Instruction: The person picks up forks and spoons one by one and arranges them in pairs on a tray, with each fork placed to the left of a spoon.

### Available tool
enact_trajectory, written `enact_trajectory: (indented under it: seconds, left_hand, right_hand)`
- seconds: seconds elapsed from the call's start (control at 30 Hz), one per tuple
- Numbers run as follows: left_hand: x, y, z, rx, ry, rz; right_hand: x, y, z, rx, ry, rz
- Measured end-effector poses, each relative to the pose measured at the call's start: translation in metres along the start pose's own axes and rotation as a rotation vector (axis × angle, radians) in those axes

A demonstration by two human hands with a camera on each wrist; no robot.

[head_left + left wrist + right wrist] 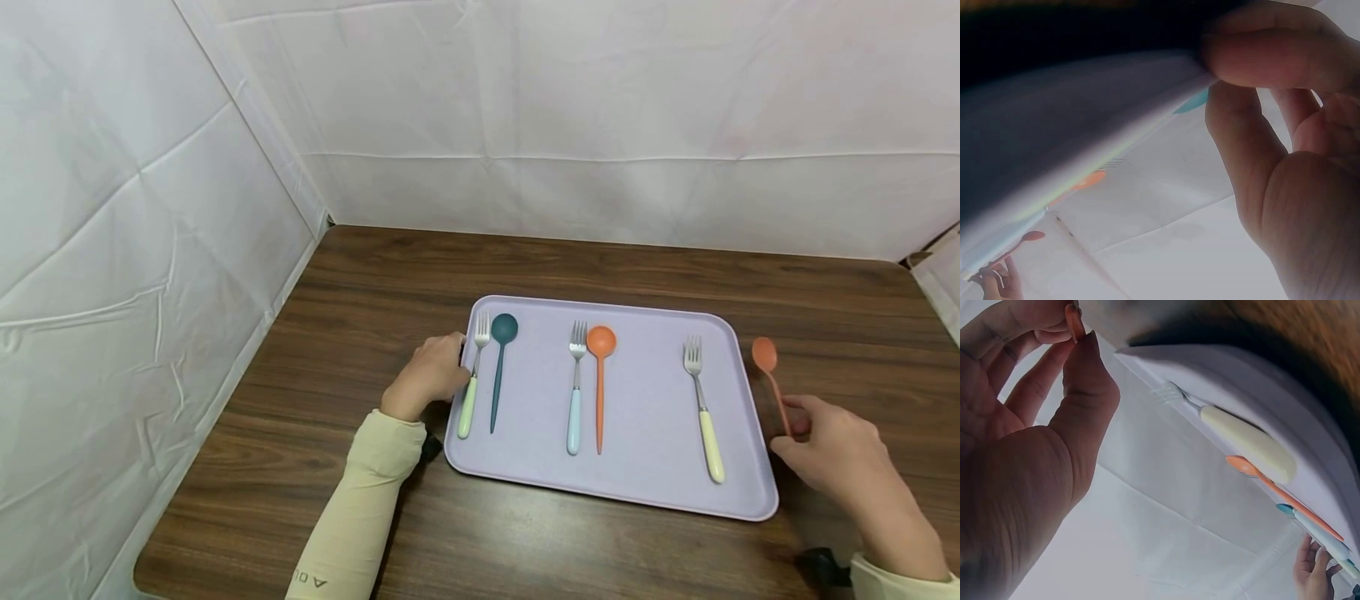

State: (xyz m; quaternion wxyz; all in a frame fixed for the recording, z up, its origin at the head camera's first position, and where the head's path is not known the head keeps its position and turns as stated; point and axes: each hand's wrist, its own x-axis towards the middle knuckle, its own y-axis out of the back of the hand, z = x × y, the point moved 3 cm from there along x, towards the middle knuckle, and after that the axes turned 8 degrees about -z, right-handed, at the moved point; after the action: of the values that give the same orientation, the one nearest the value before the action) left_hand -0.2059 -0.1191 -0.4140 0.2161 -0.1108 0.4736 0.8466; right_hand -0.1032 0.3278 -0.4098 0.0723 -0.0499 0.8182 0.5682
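My right hand [840, 446] pinches the handle of a red-orange spoon [765, 354] between thumb and fingers, just off the right side of a lilac tray [652, 417]. In the right wrist view only a short piece of that spoon [1075, 324] shows at the fingertips. At the opposite side, my left hand [427, 379] grips the tray's rim; the left wrist view has its thumb and fingers at the edge. Closest to it on the tray lie a green-handled fork [468, 408] and a dark teal spoon [504, 329].
Mid-tray, a blue-handled fork [574, 417] lies beside an orange spoon [601, 342]. A yellow-handled fork [711, 446] lies near the tray's right side. Below is a brown wooden table [315, 400], with white sheeting [600, 108] behind and to the left.
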Motion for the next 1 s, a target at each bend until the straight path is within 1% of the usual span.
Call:
enact_trajectory:
  seconds: [0.27,0.4,0.63,0.77,1.0]
  left_hand:
    - [0.000,0.000,0.000,-0.005,-0.003,-0.004]
    - [0.001,-0.001,0.000,-0.004,-0.004,-0.004]
    - [0.001,0.000,-0.001,-0.005,-0.005,-0.001]
    - [0.000,0.000,0.000,0.001,-0.002,0.000]
    - [-0.001,0.001,0.000,0.004,-0.006,0.004]
  right_hand:
    - [0.000,-0.003,-0.010,-0.001,0.008,-0.016]
    - [0.001,-0.005,-0.014,0.005,0.018,-0.006]
    - [0.002,-0.008,-0.026,0.003,0.072,0.048]
    - [0.002,-0.009,-0.033,0.002,0.110,0.055]
    - [0.002,-0.013,-0.039,-0.017,0.106,0.008]
